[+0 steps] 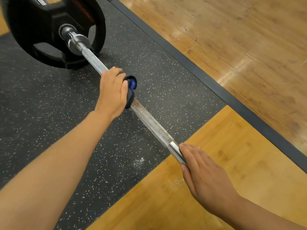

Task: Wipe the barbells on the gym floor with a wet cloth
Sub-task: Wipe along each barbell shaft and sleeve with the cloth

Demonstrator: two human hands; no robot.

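Blue cloth (pixel 130 90) is wrapped round the knurled bar (pixel 149 121) in the clenched grip of the left hand (pixel 112 92), near the black plate (pixel 49 30). The right hand (pixel 204 175) lies flat, fingers straight, on the bar's smooth part, over the mat (pixel 149 67).

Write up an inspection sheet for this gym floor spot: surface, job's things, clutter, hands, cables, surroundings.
Surface: black speckled rubber mat with a whitish dusty patch; wood floor beside it.
Job's things: barbell with brownish marks on its knurling; dark blue cloth wrapped round the bar; black weight plate on the far end.
Clutter: nothing seen.
Hands: left hand grips the cloth around the bar; right hand rests on the smooth chrome section, fingers straight.
Cables: nothing seen.
Surroundings: black border strip edging the mat.
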